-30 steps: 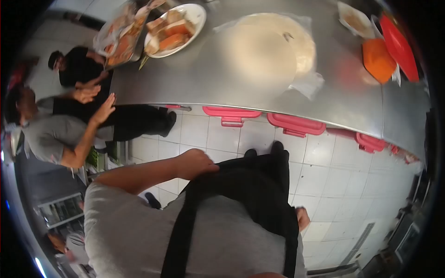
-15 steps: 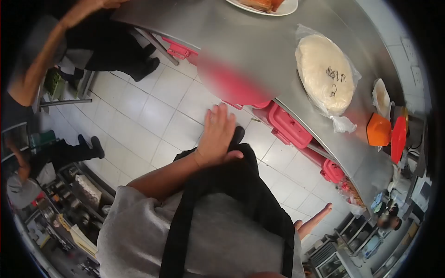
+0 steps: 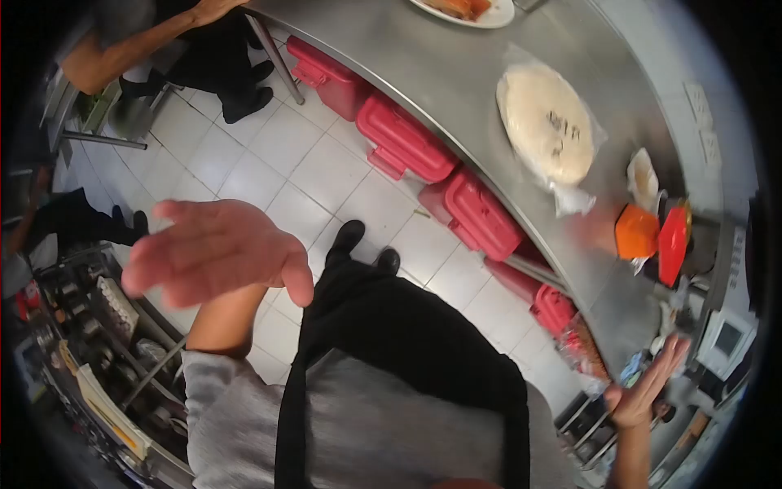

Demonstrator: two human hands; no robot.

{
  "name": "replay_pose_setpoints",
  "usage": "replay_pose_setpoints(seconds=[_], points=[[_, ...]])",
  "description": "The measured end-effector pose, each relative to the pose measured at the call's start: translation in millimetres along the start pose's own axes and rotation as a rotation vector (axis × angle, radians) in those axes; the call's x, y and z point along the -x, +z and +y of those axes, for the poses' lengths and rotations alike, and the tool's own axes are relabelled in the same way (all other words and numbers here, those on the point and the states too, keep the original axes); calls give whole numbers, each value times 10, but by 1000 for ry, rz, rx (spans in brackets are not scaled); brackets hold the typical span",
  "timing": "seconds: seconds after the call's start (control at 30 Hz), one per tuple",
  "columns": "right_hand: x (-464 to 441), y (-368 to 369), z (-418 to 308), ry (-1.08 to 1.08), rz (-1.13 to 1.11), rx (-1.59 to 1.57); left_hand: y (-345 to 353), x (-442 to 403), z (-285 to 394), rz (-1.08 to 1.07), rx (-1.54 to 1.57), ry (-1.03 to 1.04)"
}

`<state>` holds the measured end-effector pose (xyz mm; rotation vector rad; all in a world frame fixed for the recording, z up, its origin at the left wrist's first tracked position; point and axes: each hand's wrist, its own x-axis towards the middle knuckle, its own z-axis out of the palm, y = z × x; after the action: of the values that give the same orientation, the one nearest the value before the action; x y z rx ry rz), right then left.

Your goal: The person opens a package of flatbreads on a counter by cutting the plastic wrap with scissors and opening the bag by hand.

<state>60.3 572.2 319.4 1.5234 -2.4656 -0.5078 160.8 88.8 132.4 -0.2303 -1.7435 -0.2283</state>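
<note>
My left hand (image 3: pixel 224 251) is raised over the tiled floor, empty, with its fingers apart and the palm showing. Off to the right, my right hand (image 3: pixel 649 383) is held up near the far end of the metal counter, open and holding nothing. On the counter (image 3: pixel 444 69) lies a pale round slab in a clear plastic bag (image 3: pixel 547 122), with dark handwriting on it. Neither hand touches the bag. Beyond it stand an orange container (image 3: pixel 636 231) and a red one (image 3: pixel 673 244).
Red lidded bins (image 3: pixel 405 134) line the floor beneath the counter. A white plate (image 3: pixel 493 18) with orange-brown food sits at the counter's far end. At upper left, a co-worker's arm (image 3: pixel 142 50) reaches to the counter's edge. A cluttered shelf (image 3: pixel 122 359) stands at lower left.
My left hand has swung left and up toward the camera, turning its palm into view. My right hand has moved out to the right and shows more fully. The camera view has shifted.
</note>
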Motion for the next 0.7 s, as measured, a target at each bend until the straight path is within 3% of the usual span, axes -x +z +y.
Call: replay_pose_setpoints(seconds=[0.2,0.37,0.5,0.7], points=[[312,182,249,-301,59,80,-201,-476,517,-88,-159,284],[195,-16,549,-328,254,163,-136,-1308,674,-116,-161,580],[378,176,883,-258,399,259,129,-1734,825,-157,-88,777],[12,303,1112,6,987,358,584,-2065,1062,-189,58,1012]])
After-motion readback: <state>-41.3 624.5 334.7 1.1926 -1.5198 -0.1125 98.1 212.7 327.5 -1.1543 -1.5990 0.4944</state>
